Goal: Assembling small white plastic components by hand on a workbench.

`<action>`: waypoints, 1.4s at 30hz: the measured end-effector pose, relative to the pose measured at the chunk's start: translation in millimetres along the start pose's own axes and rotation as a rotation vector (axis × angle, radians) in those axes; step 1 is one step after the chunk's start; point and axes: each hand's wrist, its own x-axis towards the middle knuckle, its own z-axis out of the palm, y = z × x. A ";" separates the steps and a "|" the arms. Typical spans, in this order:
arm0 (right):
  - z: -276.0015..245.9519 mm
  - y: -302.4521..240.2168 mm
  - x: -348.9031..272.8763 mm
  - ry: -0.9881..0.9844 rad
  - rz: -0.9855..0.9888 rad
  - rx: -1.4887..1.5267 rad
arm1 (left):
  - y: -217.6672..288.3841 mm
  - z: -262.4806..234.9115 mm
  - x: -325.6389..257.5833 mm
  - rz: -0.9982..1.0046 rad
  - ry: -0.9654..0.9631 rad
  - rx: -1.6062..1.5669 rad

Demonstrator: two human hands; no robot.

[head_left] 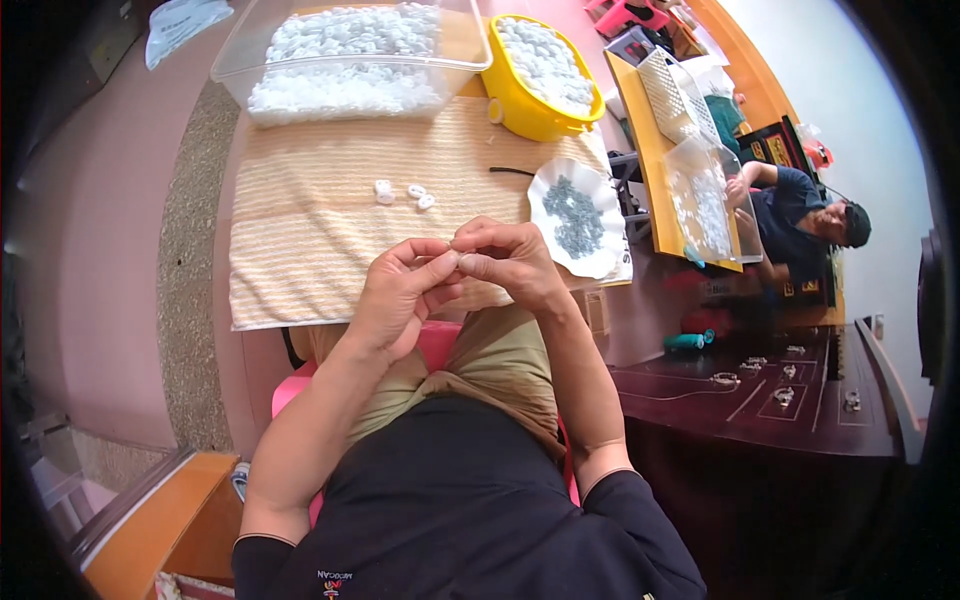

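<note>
My left hand (400,290) and my right hand (505,260) meet fingertip to fingertip over the near edge of a striped cloth (300,230). Between the thumbs and forefingers both hands pinch a tiny white piece (455,257), mostly hidden by the fingers. Three small white plastic parts (405,193) lie on the cloth just beyond my hands. To the right sits a white scalloped dish (590,255) holding several small grey parts.
A clear plastic bin (350,60) full of white parts and a yellow tub (525,105) of the same stand at the back. Another person (800,215) works at a table on the right. A dark wooden cabinet (770,400) stands at my right.
</note>
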 end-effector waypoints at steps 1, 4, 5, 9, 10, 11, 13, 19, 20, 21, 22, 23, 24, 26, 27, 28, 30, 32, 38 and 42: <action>-0.9 0.0 -1.6 -0.009 -0.024 -0.015 | -0.5 0.1 0.3 -0.007 -0.008 0.004; -3.7 -2.5 -6.4 -0.037 -0.060 -0.033 | -1.0 0.1 0.1 -0.045 -0.023 0.055; -4.6 -3.3 -7.8 -0.061 -0.070 -0.036 | -1.2 0.2 0.1 -0.054 -0.035 0.080; -7.4 0.8 -14.0 -0.063 -0.040 0.024 | -2.4 2.1 -0.2 -0.075 -0.076 0.127; -6.7 0.5 -15.3 -0.056 -0.031 0.028 | -2.4 3.3 -1.0 -0.076 -0.077 0.129; -5.8 0.2 -16.5 -0.049 -0.022 0.032 | -1.7 5.1 -2.3 -0.075 -0.085 0.134; -2.3 1.0 -19.9 0.011 0.002 0.024 | -1.8 6.8 -3.4 -0.074 -0.093 0.140; 6.3 0.0 -27.7 0.167 0.035 -0.023 | -6.9 6.5 -2.2 -0.045 -0.064 0.191; 7.4 -0.5 -28.9 0.186 0.019 -0.047 | -7.0 6.2 -2.5 -0.043 -0.069 0.201; 8.1 -0.7 -30.0 0.189 0.019 -0.049 | -7.3 6.0 -2.7 -0.041 -0.074 0.210; 8.6 -0.9 -31.0 0.203 0.003 -0.064 | -8.0 6.0 -3.0 -0.044 -0.077 0.209; 8.6 -1.0 -31.5 0.212 -0.014 -0.076 | -8.2 6.2 -3.3 -0.039 -0.064 0.211; 7.6 -3.3 -33.0 0.211 -0.014 -0.075 | -8.4 6.2 -3.6 -0.035 -0.051 0.212; 1.7 -11.9 -39.3 0.305 -0.011 -0.307 | -8.9 4.6 -3.4 -0.029 -0.044 0.204; -7.7 -10.9 -41.9 0.330 -0.061 -0.322 | -9.1 3.8 -3.3 -0.024 -0.037 0.196; -16.7 -12.6 -45.1 0.373 -0.079 -0.368 | -8.9 3.7 -3.0 -0.023 -0.038 0.193; -35.6 -20.3 -53.6 0.466 -0.091 -0.449 | -8.3 5.1 -1.8 -0.018 -0.043 0.190; -55.4 -27.1 -59.1 0.571 -0.010 -0.567 | -8.0 5.0 -2.1 -0.010 -0.038 0.185; -96.1 -31.7 -57.8 0.544 -0.022 -0.934 | -9.1 4.8 -1.8 -0.003 -0.034 0.179; -94.1 -38.7 -46.0 0.468 0.021 -1.146 | -9.2 4.0 -1.2 -0.005 -0.030 0.172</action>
